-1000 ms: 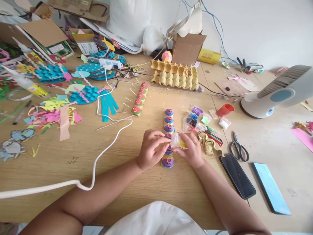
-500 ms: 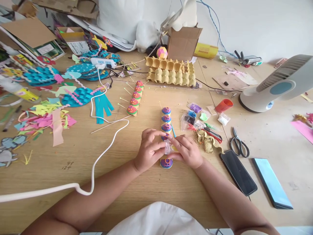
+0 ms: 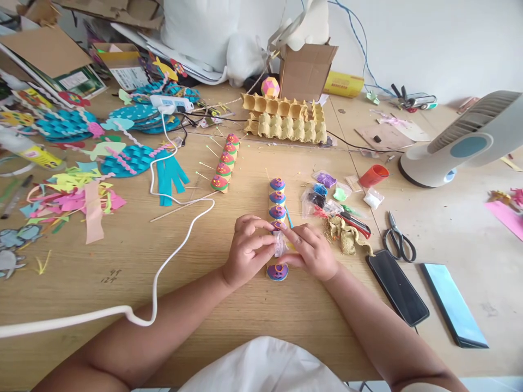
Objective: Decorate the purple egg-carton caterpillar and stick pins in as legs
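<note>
Your left hand point(image 3: 248, 251) and right hand point(image 3: 311, 253) meet over the middle of the purple strip point(image 3: 278, 197), both grasping a small clear bag point(image 3: 279, 245) between thumb and fingers. The left has the bag by its left side, the right by its right, where a bit of yellow shows. The strip lies on the counter point(image 3: 253, 310), running away from you, its domes purple over blue with orange rings; your hands and the bag hide part of it, and the nearest dome sits clear of them on your side. A blue stick point(image 3: 289, 216) lies just beside its right edge.

To the right of the strip you have a purple packet point(image 3: 326, 178), a knife point(image 3: 355, 224) and some carton scraps point(image 3: 347, 239); farther right are the scissors point(image 3: 399, 242) and, nearer you, the phone point(image 3: 397, 286). Beyond your left hand stands the red strip point(image 3: 226, 163), with the white cable point(image 3: 154, 296) curving past to its left, and the egg carton point(image 3: 286, 122) is farther back
</note>
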`<state>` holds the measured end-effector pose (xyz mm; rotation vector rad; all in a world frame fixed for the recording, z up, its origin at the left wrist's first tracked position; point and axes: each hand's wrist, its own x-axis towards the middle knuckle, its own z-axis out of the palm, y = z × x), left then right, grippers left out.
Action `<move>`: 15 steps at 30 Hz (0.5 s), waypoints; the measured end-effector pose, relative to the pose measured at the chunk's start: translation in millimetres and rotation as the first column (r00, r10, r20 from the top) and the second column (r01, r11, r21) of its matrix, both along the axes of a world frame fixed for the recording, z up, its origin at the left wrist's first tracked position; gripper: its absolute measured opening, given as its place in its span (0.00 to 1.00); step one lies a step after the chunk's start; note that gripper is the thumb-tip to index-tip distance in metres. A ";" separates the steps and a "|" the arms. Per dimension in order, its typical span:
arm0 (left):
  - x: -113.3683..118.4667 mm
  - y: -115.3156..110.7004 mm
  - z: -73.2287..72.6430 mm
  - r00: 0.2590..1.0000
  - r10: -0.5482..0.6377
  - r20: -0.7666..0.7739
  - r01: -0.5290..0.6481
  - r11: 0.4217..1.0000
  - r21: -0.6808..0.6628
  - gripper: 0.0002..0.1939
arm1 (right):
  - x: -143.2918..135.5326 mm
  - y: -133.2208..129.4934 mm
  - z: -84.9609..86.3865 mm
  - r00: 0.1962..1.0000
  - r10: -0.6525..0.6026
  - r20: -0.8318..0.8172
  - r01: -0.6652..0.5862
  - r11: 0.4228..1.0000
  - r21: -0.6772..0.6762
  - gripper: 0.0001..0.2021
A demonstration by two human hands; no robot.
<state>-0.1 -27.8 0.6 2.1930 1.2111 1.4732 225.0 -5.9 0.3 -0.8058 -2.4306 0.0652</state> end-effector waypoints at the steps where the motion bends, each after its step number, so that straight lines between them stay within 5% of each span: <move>1: 0.0 0.1 -0.1 0.999 0.022 0.024 -0.022 1.000 -0.021 0.04 | 1.4 1.8 -0.8 1.000 -0.027 -0.013 0.027 1.000 -0.005 0.31; 4: -0.3 1.7 -2.5 0.989 0.094 0.114 -0.085 0.993 -0.083 0.03 | 7.7 11.5 -2.8 0.967 -0.235 -0.097 0.235 0.972 -0.019 0.30; 8: -1.2 5.3 -7.7 0.973 0.128 0.190 -0.101 0.984 -0.146 0.05 | 16.4 26.8 -4.7 0.829 -0.544 -0.133 0.537 0.839 -0.082 0.31; 15: -1.4 8.7 -13.4 0.954 0.091 0.287 -0.027 0.975 -0.220 0.04 | 12.7 27.9 -1.5 0.758 -0.643 0.105 0.652 0.748 -0.125 0.19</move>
